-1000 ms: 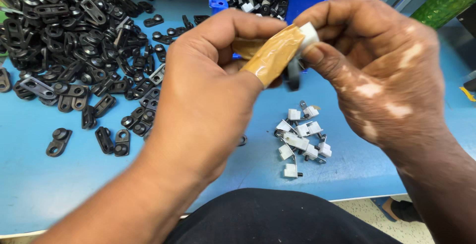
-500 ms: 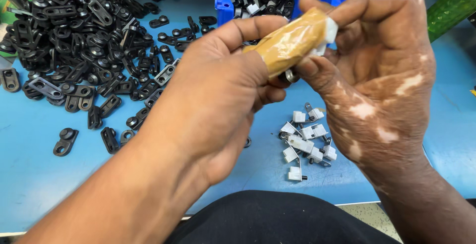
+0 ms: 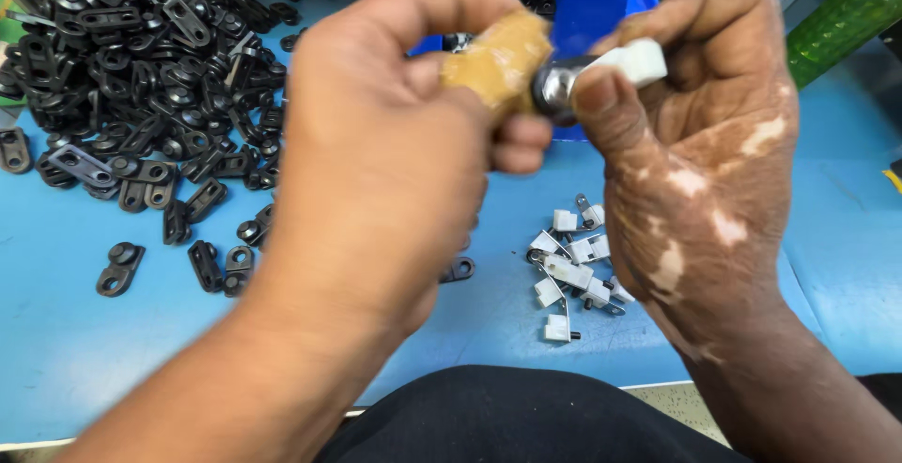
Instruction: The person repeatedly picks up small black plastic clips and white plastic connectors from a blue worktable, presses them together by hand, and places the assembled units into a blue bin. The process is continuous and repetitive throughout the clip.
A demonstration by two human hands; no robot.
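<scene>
Left hand [image 3: 395, 153] clenched round tan-wrapped tool [image 3: 493, 63]; right hand [image 3: 695, 134] pinches white clip [image 3: 639, 59] at its metal tip (above tabletop [image 3: 846, 266]).

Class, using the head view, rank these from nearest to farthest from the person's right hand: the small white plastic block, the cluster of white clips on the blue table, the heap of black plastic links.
1. Small white plastic block: pinched in the right hand itself.
2. Cluster of white clips: on the blue table, just below and left of that hand.
3. Heap of black plastic links: far left, beyond the left hand.
</scene>
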